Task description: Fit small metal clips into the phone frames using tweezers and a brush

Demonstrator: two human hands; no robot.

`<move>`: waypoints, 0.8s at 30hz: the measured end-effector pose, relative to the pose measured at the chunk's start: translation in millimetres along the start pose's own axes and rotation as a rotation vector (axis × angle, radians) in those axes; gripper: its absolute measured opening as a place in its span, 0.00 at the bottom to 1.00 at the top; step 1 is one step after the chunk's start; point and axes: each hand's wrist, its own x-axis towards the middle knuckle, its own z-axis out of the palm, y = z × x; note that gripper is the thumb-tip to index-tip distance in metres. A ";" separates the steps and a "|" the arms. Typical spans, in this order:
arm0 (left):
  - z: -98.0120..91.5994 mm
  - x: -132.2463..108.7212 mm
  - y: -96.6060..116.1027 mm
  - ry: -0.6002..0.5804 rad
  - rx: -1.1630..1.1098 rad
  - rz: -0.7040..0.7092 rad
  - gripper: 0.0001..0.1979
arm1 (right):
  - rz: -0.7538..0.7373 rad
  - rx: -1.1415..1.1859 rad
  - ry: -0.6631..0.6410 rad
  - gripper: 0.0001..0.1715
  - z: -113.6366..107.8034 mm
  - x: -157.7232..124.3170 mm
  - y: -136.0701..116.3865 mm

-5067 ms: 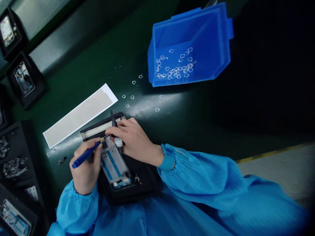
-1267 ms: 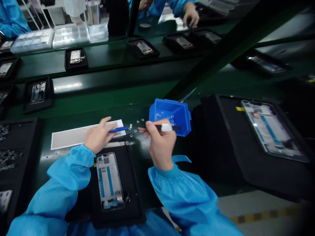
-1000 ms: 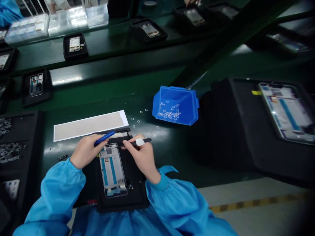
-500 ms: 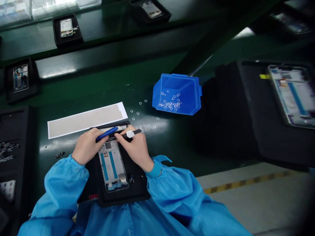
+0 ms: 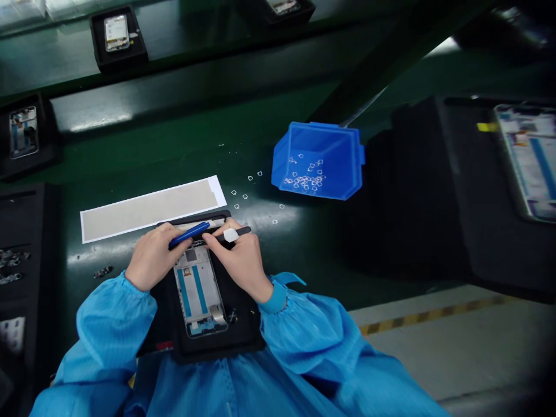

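Note:
A phone frame (image 5: 197,292) with blue strips lies in a black tray (image 5: 243,330) at the table's near edge. My left hand (image 5: 150,258) grips a blue pen-like tool (image 5: 189,234) at the frame's top end. My right hand (image 5: 241,258) holds black tweezers (image 5: 237,233) with a white wrap, tips meeting the blue tool over the frame's top edge. A blue bin (image 5: 319,159) of small white square parts sits beyond my right hand. Several of these small parts (image 5: 245,196) lie loose on the green table between bin and tray.
A long white and grey strip sheet (image 5: 150,208) lies left of the loose parts. Black trays with phone frames (image 5: 117,32) stand on the far conveyor, one more at far left (image 5: 24,130). A large black tray with a frame (image 5: 527,156) sits at right.
My hands came back from the loose parts near the bin to the frame's top end. In the last half second they barely moved; the view shifted slightly.

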 end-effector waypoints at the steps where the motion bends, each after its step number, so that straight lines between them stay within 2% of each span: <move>1: 0.0 -0.1 0.5 0.000 0.001 -0.004 0.14 | 0.001 -0.003 0.000 0.13 -0.1 -0.1 -0.1; 12: 0.0 -1.5 5.2 0.008 0.045 -0.020 0.12 | -0.006 0.010 0.000 0.13 -0.3 -0.4 -0.2; 18: 3.8 -3.3 14.0 0.032 0.146 -0.100 0.11 | 0.002 -0.001 0.000 0.13 -0.3 -0.2 -0.2; 24: 5.9 -4.3 18.8 0.020 0.202 -0.123 0.10 | -0.036 -0.005 0.024 0.13 -2.9 -2.4 0.5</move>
